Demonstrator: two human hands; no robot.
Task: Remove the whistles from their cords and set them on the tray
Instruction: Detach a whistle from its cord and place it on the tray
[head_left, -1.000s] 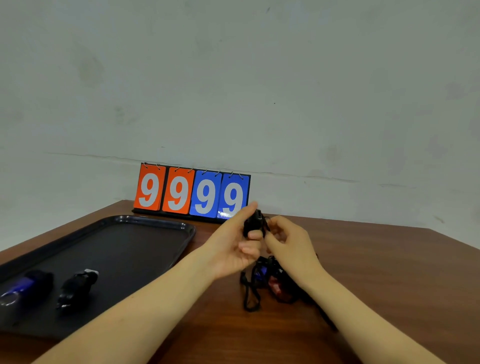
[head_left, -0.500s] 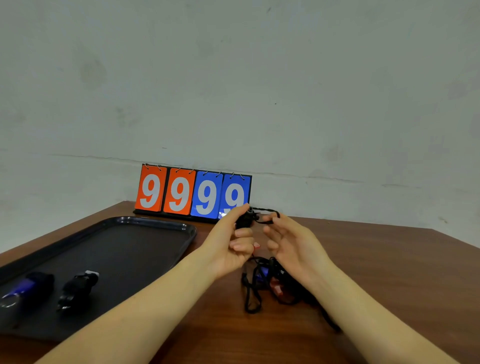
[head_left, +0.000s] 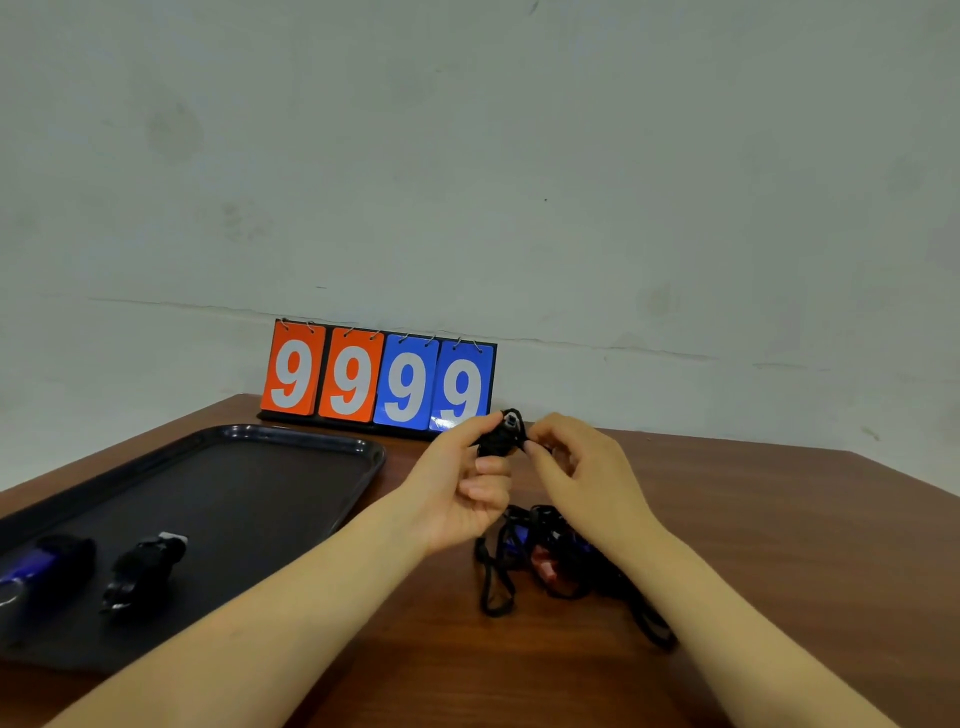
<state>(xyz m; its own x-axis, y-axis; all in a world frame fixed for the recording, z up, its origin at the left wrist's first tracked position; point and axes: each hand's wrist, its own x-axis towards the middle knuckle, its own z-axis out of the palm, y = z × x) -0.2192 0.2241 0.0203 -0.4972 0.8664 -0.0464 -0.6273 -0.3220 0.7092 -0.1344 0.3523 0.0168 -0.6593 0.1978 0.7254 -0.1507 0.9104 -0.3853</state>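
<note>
My left hand (head_left: 462, 483) holds a black whistle (head_left: 501, 434) up above the table, thumb and fingers curled round it. My right hand (head_left: 582, 467) pinches the cord end right beside the whistle. Below my hands a tangle of black cords (head_left: 524, 561) lies on the table with a blue whistle (head_left: 514, 540) and a red whistle (head_left: 545, 566) in it. On the black tray (head_left: 291, 467) at the left lie a blue whistle (head_left: 41, 564) and a black whistle (head_left: 143, 566), both without cords.
A flip scoreboard (head_left: 379, 382) reading 9999 stands at the back of the brown wooden table (head_left: 779, 519), against a pale wall. The tray's near end runs off the left edge of the view.
My right hand has come back to the whistle and pinches the cord at it, after briefly pulling away. My left hand has tilted the whistle slightly.
</note>
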